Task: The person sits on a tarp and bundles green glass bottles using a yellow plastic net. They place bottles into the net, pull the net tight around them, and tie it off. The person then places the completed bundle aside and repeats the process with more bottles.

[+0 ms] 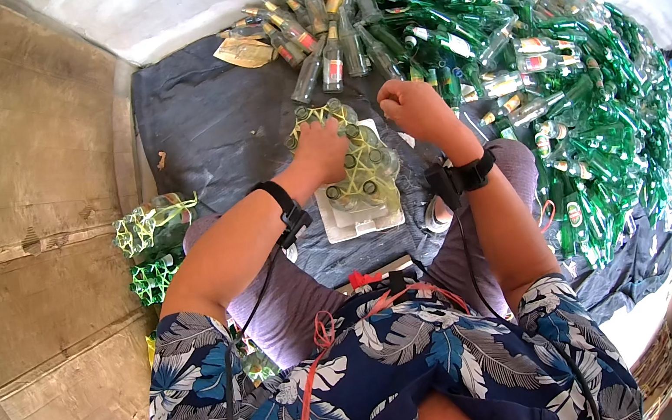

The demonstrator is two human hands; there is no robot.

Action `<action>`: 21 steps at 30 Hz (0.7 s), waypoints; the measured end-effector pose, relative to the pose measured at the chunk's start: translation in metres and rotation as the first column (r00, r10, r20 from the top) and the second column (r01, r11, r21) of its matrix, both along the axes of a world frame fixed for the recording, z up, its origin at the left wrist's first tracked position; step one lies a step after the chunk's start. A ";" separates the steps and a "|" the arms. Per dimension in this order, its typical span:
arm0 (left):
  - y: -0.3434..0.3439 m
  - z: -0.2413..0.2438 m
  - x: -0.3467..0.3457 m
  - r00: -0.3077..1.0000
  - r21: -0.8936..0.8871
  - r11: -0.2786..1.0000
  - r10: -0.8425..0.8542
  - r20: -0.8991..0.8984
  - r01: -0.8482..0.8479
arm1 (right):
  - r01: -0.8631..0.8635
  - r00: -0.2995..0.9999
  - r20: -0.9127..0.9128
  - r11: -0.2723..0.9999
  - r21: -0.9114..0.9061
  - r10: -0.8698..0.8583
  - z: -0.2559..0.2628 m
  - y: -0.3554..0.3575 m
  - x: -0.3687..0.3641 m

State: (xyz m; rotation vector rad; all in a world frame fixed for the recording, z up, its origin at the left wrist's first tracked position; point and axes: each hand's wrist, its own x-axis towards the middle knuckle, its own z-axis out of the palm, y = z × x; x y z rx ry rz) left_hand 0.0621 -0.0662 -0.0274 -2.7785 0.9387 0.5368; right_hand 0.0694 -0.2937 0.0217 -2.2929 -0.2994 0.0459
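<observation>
In front of me a bundle of clear glass bottles [374, 167] stands upright on a white plastic tray [339, 228], with yellow-green netting or strapping around the necks. My left hand [322, 148] rests over the bottle tops on the bundle's left side; whether its fingers grip the strapping or a neck is hidden under the hand. My right hand [410, 102] is raised to the right of the bundle, its fingers curled in, close to the bottles lying beyond; nothing plainly shows in it.
Clear bottles with labels [332, 62] lie beyond the bundle. A large heap of green bottles [614, 133] fills the right side. Strapped bottle bundles [156, 222] lie at left beside a cardboard wall [30, 192]. Dark sheeting [196, 120] covers the floor.
</observation>
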 end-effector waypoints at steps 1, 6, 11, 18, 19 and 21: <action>0.000 0.000 0.004 1.000 -0.013 1.000 -0.021 -0.010 0.021 | -0.011 1.000 0.013 1.000 -0.007 0.011 -0.002 0.000 -0.002; 0.006 -0.003 0.014 0.995 -0.102 0.989 -0.102 0.012 0.103 | 0.017 1.000 0.017 0.999 -0.042 -0.016 -0.001 -0.001 -0.010; 0.005 0.002 0.016 0.996 -0.095 0.993 -0.075 -0.044 0.071 | 0.058 0.997 0.045 0.996 -0.073 -0.055 -0.006 -0.009 -0.005; 0.012 0.032 0.017 0.988 -0.118 0.991 0.051 -0.148 -0.069 | 0.140 0.990 -0.025 0.990 -0.025 -0.141 0.005 -0.030 -0.001; 0.016 0.038 0.018 0.984 -0.106 0.990 0.075 -0.162 -0.093 | 0.133 0.991 -0.015 0.991 -0.034 -0.133 0.004 -0.031 -0.001; 0.030 0.048 0.021 0.973 -0.083 0.985 0.131 -0.188 -0.149 | 0.111 0.994 0.008 0.992 -0.054 -0.111 0.002 -0.031 0.000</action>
